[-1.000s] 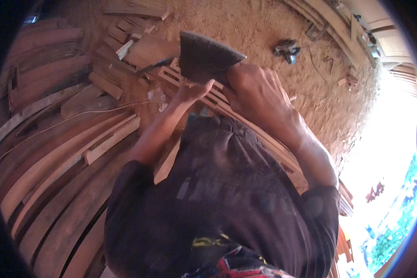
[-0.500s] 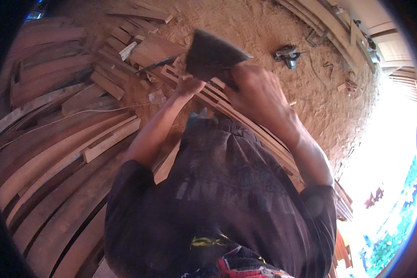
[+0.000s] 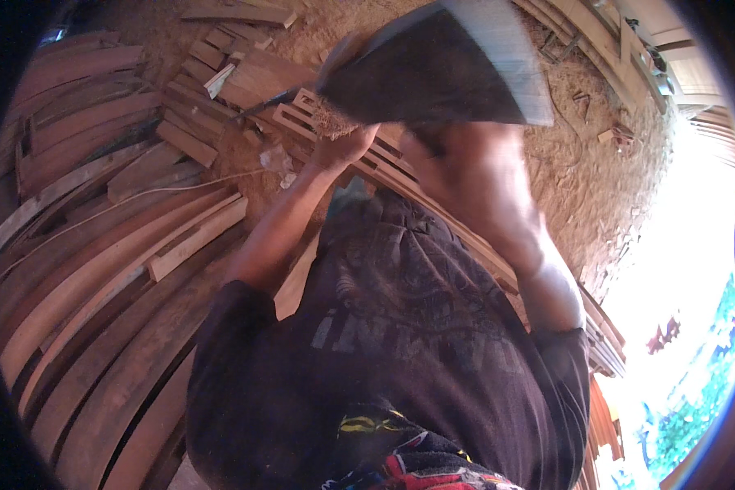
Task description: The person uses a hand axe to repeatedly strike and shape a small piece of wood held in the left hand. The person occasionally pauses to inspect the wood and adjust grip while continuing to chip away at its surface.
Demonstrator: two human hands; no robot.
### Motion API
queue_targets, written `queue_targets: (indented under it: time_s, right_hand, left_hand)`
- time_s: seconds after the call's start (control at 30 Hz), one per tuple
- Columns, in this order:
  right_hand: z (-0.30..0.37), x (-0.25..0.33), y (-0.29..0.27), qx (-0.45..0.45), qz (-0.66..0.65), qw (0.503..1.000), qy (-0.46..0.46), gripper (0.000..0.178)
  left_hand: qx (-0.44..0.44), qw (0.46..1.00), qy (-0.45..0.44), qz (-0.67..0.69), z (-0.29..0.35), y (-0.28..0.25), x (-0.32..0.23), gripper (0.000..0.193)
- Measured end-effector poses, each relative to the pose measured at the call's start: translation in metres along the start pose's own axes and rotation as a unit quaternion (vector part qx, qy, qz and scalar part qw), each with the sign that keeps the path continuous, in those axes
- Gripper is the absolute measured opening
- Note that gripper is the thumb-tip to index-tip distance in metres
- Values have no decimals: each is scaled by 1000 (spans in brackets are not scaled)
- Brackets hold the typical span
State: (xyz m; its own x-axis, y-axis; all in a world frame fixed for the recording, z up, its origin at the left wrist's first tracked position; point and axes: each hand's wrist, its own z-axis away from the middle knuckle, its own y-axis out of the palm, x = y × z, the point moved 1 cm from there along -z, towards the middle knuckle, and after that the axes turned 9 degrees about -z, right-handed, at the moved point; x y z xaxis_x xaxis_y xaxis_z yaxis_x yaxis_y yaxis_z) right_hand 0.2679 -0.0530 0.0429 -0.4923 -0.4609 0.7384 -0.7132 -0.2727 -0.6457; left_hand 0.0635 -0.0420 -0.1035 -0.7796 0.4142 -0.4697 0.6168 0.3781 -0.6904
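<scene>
My right hand [image 3: 474,163], smeared by motion, is closed round the short handle of a dark, broad wedge-headed striking tool [image 3: 433,69]. The tool's head is raised and blurred, so its exact kind is unclear. My left hand [image 3: 345,151] is closed low over the long wooden pieces [image 3: 392,170], just below the tool's left corner. What its fingers grip is hidden. Slots are cut in the wooden pieces, showing at their far left end [image 3: 298,118]. Wood shavings [image 3: 332,122] lie beside my left fingers.
Long boards [image 3: 114,302] are stacked along the left. Offcuts [image 3: 261,77] and a thin dark bar [image 3: 261,106] lie beyond the slotted wood. A pale cord [image 3: 196,184] crosses the boards. Curved timbers [image 3: 588,49] stand at the far right of the dirt floor [image 3: 604,184].
The dark tool has come up closer to the camera and looks much larger, and my right hand has lifted with it. My left hand stays at nearly the same place on the wood.
</scene>
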Motion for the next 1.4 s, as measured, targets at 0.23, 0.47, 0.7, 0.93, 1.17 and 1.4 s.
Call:
queue_targets:
  time_s: [0.23,0.47,0.7,0.93,1.17,1.4]
  right_hand:
    - [-12,-11,13,51,12,998,19,20]
    - [2,-14,-15,-73,-66,990,97,25]
    - [8,-13,-27,-92,-77,988,100,24]
    - [2,0,-4,11,35,998,-59,21]
    - [0,21,-23,13,6,997,-75,18]
    - [2,-4,9,73,78,994,-38,18]
  left_hand:
    - [65,986,19,-155,28,-2,23,14]
    - [41,890,-269,366,-17,-14,2,25]
    - [49,927,-265,259,-19,-7,-30,18]
    - [28,995,37,-83,8,6,-9,17]
    - [10,987,84,-139,27,18,0,18]
    - [47,998,-41,-18,48,38,14,24]
